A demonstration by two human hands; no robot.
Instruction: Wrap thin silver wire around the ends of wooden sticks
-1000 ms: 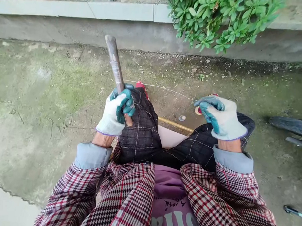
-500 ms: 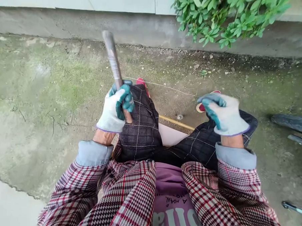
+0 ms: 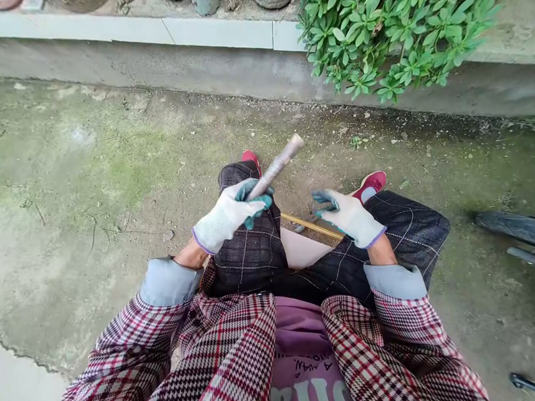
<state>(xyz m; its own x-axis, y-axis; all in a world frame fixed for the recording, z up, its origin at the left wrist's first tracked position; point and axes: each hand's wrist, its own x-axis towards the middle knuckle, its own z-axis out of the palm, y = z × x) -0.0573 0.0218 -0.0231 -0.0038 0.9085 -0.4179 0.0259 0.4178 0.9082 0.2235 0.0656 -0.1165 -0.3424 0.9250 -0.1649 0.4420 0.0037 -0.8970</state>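
My left hand (image 3: pixel 229 215), in a white glove with teal fingers, is wrapped around the lower end of a grey rod (image 3: pixel 278 162). The rod has windings round its middle and points up and to the right over my left knee. My right hand (image 3: pixel 349 216), gloved the same way, hovers between my knees, just right of the rod. Its teal fingertips are curled together as in a pinch. I cannot see what they hold. No string shows between the hands.
A thin yellow stick (image 3: pixel 311 225) lies on the ground under my legs, beside a pale board (image 3: pixel 298 249). Ahead runs a concrete kerb (image 3: pixel 168 30) with pots and a leafy green plant (image 3: pixel 390 40). Dark objects (image 3: pixel 514 226) lie at the right edge.
The rod has tipped from pointing up-left to pointing up-right and lower. My right hand has moved left and in toward the rod. The thin string stretched between the hands is no longer visible.
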